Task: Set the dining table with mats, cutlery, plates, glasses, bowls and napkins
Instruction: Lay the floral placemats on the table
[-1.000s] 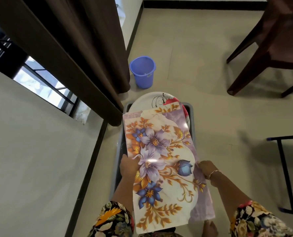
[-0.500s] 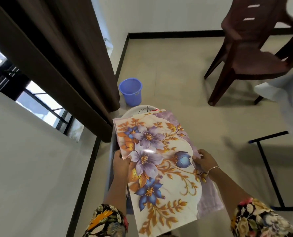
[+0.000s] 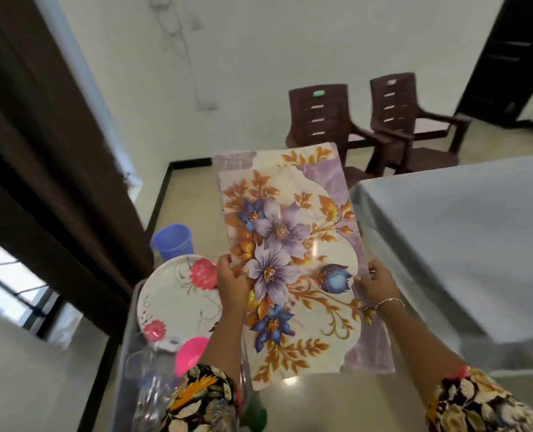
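Observation:
I hold a stack of floral mats (image 3: pixel 293 251), white with purple and blue flowers, up in front of me. My left hand (image 3: pixel 231 283) grips their left edge and my right hand (image 3: pixel 375 283) grips their right edge. Below them to the left a grey tub (image 3: pixel 125 353) holds a white plate with red flowers (image 3: pixel 178 299), a pink bowl (image 3: pixel 190 353) and clear glasses (image 3: pixel 148 378). The dining table (image 3: pixel 464 244), under a pale grey cloth, stands to the right.
A blue bucket (image 3: pixel 172 241) stands on the floor behind the tub. A brown curtain (image 3: pixel 50 169) hangs at the left by a window. Two dark brown plastic chairs (image 3: pixel 377 126) stand against the far wall behind the table.
The mats have come up out of the tub and shifted right toward the table. My view has risen, so the tub's plate, bowl and glasses and the table now show.

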Demonstrator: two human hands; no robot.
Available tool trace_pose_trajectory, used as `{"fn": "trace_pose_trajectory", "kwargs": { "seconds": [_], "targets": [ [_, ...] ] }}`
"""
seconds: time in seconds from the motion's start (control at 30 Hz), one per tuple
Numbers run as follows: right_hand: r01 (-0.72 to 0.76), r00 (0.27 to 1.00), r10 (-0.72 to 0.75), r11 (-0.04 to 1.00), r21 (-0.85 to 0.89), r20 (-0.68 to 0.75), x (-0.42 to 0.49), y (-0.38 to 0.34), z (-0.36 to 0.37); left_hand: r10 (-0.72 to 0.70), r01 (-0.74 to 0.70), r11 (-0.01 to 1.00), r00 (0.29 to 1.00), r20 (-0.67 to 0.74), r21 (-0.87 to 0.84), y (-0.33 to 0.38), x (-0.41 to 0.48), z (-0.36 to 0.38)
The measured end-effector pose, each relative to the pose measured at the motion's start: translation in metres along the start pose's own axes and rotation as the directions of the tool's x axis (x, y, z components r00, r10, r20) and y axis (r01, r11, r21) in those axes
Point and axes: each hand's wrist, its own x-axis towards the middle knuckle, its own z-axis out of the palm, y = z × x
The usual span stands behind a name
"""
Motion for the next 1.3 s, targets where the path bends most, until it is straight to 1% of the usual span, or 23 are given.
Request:
{"fn": "trace_pose_trajectory", "kwargs": {
  "seconds": [0.1,0.17,0.27,0.33,0.4,0.5,0.6,0.73,0.87,0.97,1.03,1.1,1.17,1.2,1.3],
  "targets": [
    [0.034,0.991,-0.025,0.997,0.067,-0.131,-0.004,0.003,-0.067,0.097,-0.095,0.995,0.994,0.047,-0.044,0.036,-0.027,0.047],
    [0.073,0.976,-0.051,0.992,0.100,-0.211,-0.008,0.006,-0.113,0.155,-0.145,0.985,0.982,0.110,-0.098,0.057,-0.043,0.077],
    [0.112,0.951,-0.070,0.986,0.126,-0.300,-0.015,0.013,-0.173,0.202,-0.148,0.962,0.951,0.232,-0.231,0.088,-0.069,0.118],
    [0.124,0.939,-0.061,0.978,0.168,-0.338,-0.018,0.019,-0.206,0.214,-0.114,0.946,0.923,0.320,-0.304,0.104,-0.083,0.145],
    [0.122,0.931,-0.031,0.965,0.231,-0.363,-0.019,0.026,-0.235,0.223,-0.095,0.941,0.897,0.382,-0.326,0.117,-0.093,0.172],
    [0.101,0.919,0.016,0.956,0.274,-0.395,-0.014,0.037,-0.271,0.263,-0.113,0.932,0.864,0.429,-0.345,0.137,-0.107,0.208],
    [0.118,0.899,0.032,0.943,0.312,-0.437,0.002,0.049,-0.299,0.323,-0.145,0.914,0.824,0.465,-0.378,0.149,-0.116,0.244],
    [0.133,0.869,0.065,0.923,0.360,-0.490,0.036,0.056,-0.329,0.349,-0.136,0.896,0.802,0.484,-0.422,0.160,-0.116,0.292],
    [0.124,0.868,0.087,0.916,0.383,-0.489,0.075,0.072,-0.349,0.290,-0.066,0.911,0.802,0.522,-0.406,0.154,-0.100,0.342],
    [0.055,0.877,0.144,0.918,0.394,-0.458,0.098,0.093,-0.351,0.208,-0.018,0.945,0.806,0.554,-0.328,0.133,-0.090,0.372],
    [0.011,0.884,0.191,0.904,0.428,-0.426,0.108,0.110,-0.350,0.144,0.011,0.968,0.793,0.591,-0.251,0.119,-0.084,0.386],
    [-0.023,0.902,0.212,0.894,0.447,-0.377,0.115,0.128,-0.348,0.098,0.042,0.979,0.758,0.645,-0.198,0.107,-0.078,0.398],
    [-0.044,0.914,0.217,0.893,0.447,-0.343,0.125,0.145,-0.347,0.083,0.049,0.984,0.720,0.689,-0.170,0.098,-0.072,0.409],
    [-0.059,0.917,0.227,0.891,0.451,-0.329,0.128,0.150,-0.346,0.079,0.047,0.986,0.712,0.698,-0.159,0.096,-0.070,0.413],
    [-0.099,0.921,0.249,0.894,0.437,-0.301,0.142,0.156,-0.347,0.099,-0.002,0.990,0.719,0.688,-0.140,0.096,-0.064,0.426]
  ]
}}
